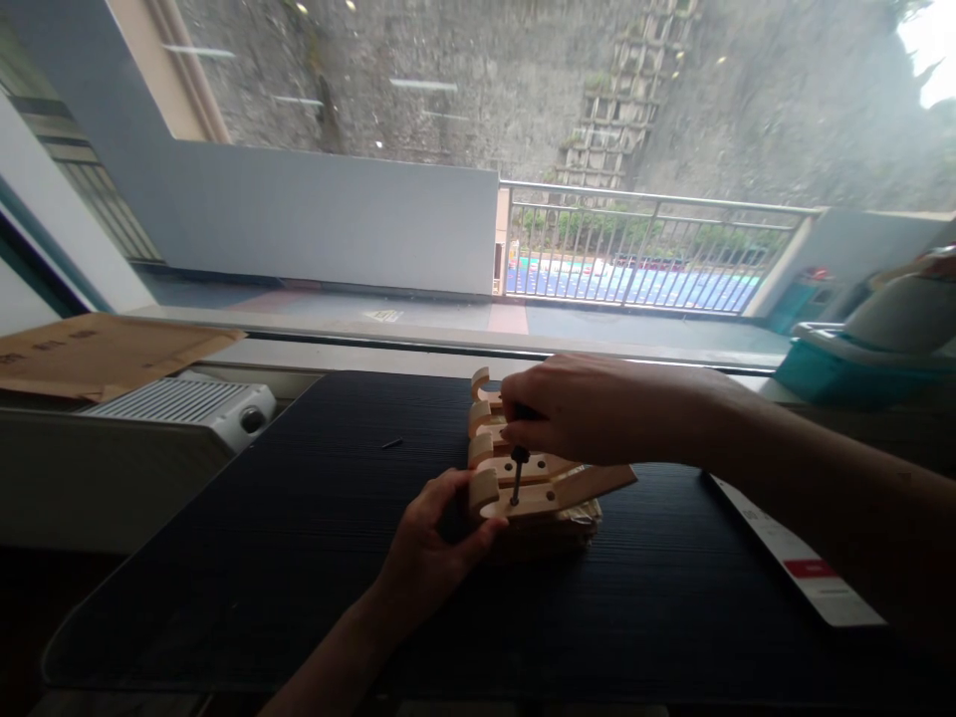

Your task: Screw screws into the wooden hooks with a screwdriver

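Note:
A row of several pale wooden hooks (485, 486), each with a curled end and dark holes in its flat part, lies in the middle of the dark table (299, 558). My right hand (557, 403) is wrapped round the dark handle of a screwdriver (516, 480). The shaft points down, its tip at a hole in the nearest hook. My left hand (437, 533) grips the curled end of that same hook, thumb in front and fingers behind. Beneath the hooks sits a stack with shiny clear wrapping (587, 518), partly in shadow.
A small dark stick-like piece (392, 443) lies left of the hooks. On the right is a white box with a red mark (811, 568). A white heater (194, 408) and brown cardboard (112, 349) stand left, a teal basket (836, 368) right, and a window behind.

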`<state>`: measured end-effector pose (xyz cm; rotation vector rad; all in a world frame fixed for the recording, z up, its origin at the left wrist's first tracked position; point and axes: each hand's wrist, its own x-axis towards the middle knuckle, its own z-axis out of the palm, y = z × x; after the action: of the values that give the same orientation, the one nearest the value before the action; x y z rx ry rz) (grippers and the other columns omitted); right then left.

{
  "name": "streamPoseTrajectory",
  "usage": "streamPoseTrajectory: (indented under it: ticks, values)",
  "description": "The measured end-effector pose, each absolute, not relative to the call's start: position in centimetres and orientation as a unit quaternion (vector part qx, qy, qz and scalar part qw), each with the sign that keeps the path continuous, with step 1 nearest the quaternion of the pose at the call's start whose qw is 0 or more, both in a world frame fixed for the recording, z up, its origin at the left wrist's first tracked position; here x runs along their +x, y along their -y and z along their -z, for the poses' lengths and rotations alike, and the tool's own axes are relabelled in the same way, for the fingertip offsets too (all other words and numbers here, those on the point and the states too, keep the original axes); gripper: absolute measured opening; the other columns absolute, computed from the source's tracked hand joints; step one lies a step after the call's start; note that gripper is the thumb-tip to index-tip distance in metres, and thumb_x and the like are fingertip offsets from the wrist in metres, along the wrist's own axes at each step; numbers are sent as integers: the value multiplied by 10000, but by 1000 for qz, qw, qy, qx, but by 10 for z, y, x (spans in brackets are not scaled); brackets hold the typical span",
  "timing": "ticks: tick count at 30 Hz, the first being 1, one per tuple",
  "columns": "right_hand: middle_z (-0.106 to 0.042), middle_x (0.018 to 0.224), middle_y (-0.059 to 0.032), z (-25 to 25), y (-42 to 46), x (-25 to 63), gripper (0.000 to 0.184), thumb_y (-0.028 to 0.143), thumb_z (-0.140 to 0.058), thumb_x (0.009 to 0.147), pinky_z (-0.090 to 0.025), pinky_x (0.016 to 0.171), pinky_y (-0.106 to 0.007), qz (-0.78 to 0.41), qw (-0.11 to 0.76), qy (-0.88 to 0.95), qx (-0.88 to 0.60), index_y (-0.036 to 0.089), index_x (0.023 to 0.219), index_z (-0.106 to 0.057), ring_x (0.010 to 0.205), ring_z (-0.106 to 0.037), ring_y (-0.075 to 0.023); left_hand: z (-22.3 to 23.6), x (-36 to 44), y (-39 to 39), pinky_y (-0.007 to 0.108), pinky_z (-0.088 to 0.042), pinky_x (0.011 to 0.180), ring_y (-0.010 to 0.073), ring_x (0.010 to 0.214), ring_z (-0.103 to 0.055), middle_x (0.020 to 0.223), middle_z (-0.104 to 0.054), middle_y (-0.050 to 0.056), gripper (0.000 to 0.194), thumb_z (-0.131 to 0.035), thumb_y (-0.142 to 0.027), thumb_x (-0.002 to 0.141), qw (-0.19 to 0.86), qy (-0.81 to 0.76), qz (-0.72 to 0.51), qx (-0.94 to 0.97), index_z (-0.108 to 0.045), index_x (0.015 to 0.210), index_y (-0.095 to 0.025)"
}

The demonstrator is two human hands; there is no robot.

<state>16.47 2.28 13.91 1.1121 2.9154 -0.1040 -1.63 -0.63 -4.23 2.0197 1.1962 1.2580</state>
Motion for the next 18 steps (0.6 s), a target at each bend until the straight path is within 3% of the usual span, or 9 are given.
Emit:
streamPoseTrajectory:
  ticks: [10, 18]
  values:
    - [-590, 640, 17, -146, -16, 166, 193, 255, -456, 846, -246, 499, -236, 26, 22, -939, 343, 186, 761, -614, 511, -416, -66, 45, -17, 5, 248, -491, 758, 156, 838, -624, 937, -645, 14, 333, -673, -295, 741, 233, -440, -454, 739, -549, 1030, -185]
    - [-584, 616, -3, -133, -29, 166, 316, 339, -385, 890, -230, 491, -249, -28, 1, -931, 363, 173, 750, -615, 479, -371, -74, 42, -16, 7, 244, -485, 775, 156, 856, -626, 956, -653, 20, 319, -671, -289, 742, 234, -443, -454, 736, -557, 1016, -174]
